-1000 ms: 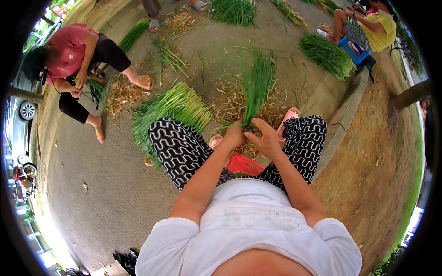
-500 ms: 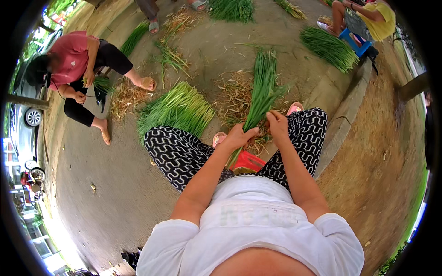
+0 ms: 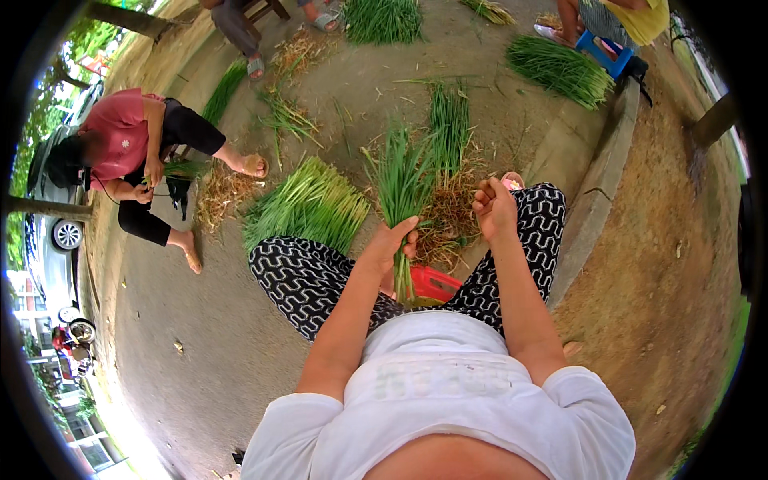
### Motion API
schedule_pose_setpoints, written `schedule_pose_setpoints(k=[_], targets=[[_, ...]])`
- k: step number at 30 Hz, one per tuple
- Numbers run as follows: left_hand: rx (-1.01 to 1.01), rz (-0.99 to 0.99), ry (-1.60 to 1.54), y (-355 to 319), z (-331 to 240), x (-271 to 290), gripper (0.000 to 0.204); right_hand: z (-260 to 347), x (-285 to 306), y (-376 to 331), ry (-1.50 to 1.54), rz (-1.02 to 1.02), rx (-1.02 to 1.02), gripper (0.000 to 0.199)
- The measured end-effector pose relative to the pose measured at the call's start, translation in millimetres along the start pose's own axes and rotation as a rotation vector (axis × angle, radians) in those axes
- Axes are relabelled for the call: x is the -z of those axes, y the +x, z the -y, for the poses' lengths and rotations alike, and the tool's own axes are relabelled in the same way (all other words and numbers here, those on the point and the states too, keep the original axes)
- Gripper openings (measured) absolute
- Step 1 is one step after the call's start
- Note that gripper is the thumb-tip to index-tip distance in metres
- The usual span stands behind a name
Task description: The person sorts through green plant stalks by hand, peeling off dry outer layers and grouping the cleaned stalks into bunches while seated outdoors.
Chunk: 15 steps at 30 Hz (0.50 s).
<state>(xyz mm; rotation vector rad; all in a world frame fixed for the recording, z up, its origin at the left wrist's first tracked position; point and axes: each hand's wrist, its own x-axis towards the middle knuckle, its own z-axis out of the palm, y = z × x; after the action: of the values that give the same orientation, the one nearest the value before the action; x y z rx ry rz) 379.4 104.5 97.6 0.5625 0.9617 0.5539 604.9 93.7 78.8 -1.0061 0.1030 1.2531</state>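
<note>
My left hand [image 3: 392, 244] is wrapped round a bunch of green chives [image 3: 402, 180], its leaves fanning away from me and its pale stems pointing back at my lap. Off to the right, near my right knee, my right hand [image 3: 494, 210] is raised with its fingers curled and pinched; whatever is in them, if anything, is too small to make out. A loose heap of chives [image 3: 450, 120] lies on the ground ahead. Brown dry trimmings [image 3: 452, 216] are strewn between my feet. Beyond my left knee sits a large pile of chives [image 3: 308, 200] with pale stems.
A red plastic thing [image 3: 434, 282] is between my thighs. At the left a person in a pink shirt [image 3: 120, 132] sits handling chives. More chives [image 3: 558, 68] lie far right by a blue stool [image 3: 604, 52]. A concrete kerb [image 3: 588, 216] runs along my right.
Both hands were together at the chives. Now the left hand holds a bunch farther left, separate from the heap on the ground, and the right hand has come away, up and to the right.
</note>
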Motion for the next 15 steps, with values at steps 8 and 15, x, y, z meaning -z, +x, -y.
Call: schedule_pose_setpoints(k=[8, 15], targets=[[-0.143, -0.052, -0.31, 4.0, -34.0, 26.9, 0.017, -5.4, 8.9, 8.6, -0.048, -0.108, 0.042, 0.013], [-0.302, -0.169, -0.548, 11.1, -55.2, 34.8, 0.022, -8.1, 3.0, 3.5, -0.341, -0.019, 0.043, 0.022]])
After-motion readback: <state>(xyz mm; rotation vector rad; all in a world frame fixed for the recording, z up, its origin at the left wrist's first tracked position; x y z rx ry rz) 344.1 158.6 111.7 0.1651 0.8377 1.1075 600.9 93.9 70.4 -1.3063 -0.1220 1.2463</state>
